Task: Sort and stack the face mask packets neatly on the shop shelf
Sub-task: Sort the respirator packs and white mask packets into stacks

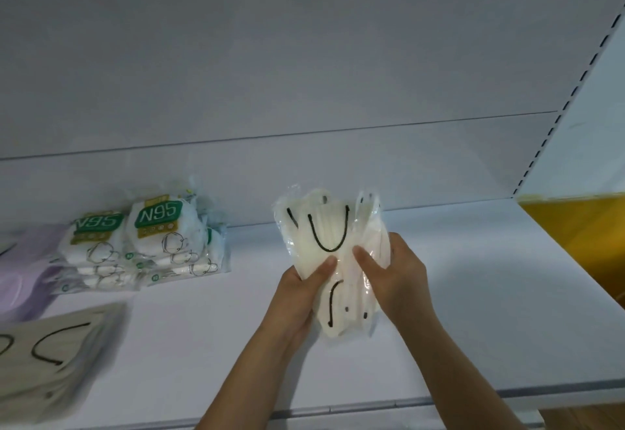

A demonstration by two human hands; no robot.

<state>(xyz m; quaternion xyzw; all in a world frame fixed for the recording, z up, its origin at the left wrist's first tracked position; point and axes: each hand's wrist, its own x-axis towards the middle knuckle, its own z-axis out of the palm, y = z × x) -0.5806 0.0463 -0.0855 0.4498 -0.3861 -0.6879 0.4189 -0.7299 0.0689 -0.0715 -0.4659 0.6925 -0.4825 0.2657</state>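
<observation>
Both hands hold a bundle of cream mask packets (324, 227) with black ear loops, in clear plastic, upright above the white shelf (456, 311). My left hand (301, 291) grips the bundle's lower left side, thumb on its front. My right hand (392, 277) grips the right side, thumb pressed on the front. Two stacks of N95 packets (148, 243) with green labels lie at the shelf's back left. A lilac packet pile (23, 267) sits at the far left. Beige packets (50, 358) with black loops lie at the front left.
The shelf's front lip (372, 406) runs along the bottom. A white back panel (304, 74) rises behind. At the right stand a slotted upright (575, 88) and a yellow surface (581, 237) beyond the shelf's end.
</observation>
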